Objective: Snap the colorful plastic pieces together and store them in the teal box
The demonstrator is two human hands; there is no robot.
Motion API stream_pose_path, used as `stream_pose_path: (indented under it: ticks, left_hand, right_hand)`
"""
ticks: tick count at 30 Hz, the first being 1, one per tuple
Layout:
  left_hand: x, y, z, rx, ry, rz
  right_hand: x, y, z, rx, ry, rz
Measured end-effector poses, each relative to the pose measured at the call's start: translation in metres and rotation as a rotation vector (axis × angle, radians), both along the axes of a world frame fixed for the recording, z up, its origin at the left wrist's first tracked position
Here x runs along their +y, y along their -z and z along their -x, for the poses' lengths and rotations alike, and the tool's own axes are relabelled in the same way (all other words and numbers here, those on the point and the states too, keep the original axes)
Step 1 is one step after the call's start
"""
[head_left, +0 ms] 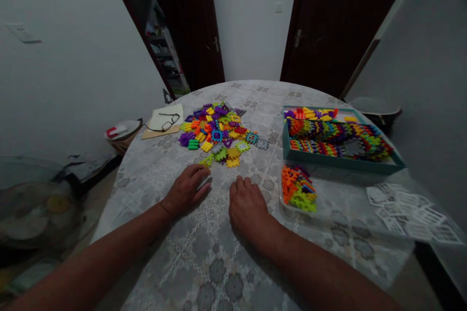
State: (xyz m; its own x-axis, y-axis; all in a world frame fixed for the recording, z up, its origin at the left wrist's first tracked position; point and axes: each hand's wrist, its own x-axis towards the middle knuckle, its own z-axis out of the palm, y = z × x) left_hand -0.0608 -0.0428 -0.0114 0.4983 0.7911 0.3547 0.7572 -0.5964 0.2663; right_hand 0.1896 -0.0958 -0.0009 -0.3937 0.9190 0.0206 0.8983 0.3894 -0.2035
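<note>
My left hand (pixel 187 189) rests on the patterned tablecloth (pixel 215 233), with its thumb and fingers apart and nothing between them. Its fingertips point at the near edge of a mixed pile of toy building pieces (pixel 219 124). Close to its fingers is a lime green piece (pixel 206 161). My right hand (pixel 248 208) lies palm down on the cloth, fingers loosely bent, a ring on one of them. No object shows in it, though its palm is hidden. Yellow gear-edged pieces (pixel 233 161) lie just beyond the gap between my hands.
A teal box (pixel 339 160) on the right holds rows of colourful pieces. Before it, a clear plastic tray (pixel 324 223) contains orange and green pieces (pixel 299 189) and white printed cards (pixel 412 211). Eyeglasses (pixel 170 122) rest on a notepad (pixel 160 115) at left.
</note>
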Motion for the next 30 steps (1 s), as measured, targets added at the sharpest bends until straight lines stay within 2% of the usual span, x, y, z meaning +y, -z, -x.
stream_pose_path:
  ticks: [6, 12, 15, 20, 23, 26, 30]
  left_hand:
    - [0.008, 0.010, 0.000, -0.004, -0.181, -0.100]
    - [0.024, 0.019, 0.002, 0.007, -0.277, -0.013]
    - [0.032, 0.015, 0.000, 0.036, -0.322, 0.065]
    - [0.047, -0.003, -0.007, 0.067, -0.318, 0.227]
    - [0.060, -0.013, -0.009, 0.066, -0.320, 0.335]
    - [0.071, -0.019, -0.009, 0.084, -0.299, 0.429]
    - [0.073, -0.022, -0.009, 0.153, -0.260, 0.404]
  right_hand:
    - [0.000, -0.003, -0.001, 0.005, -0.007, -0.012]
    - [0.000, -0.009, -0.005, -0.037, 0.013, 0.017]
    - [0.007, -0.021, -0.009, -0.019, 0.032, 0.081]
    - [0.029, -0.034, -0.009, 0.008, 0.144, 0.158]
    - [0.035, -0.030, 0.002, 0.018, 0.216, 0.127]
    - [0.035, -0.020, 0.016, 0.036, 0.217, 0.058]
    - [0.036, -0.002, 0.030, 0.121, 0.156, -0.022]
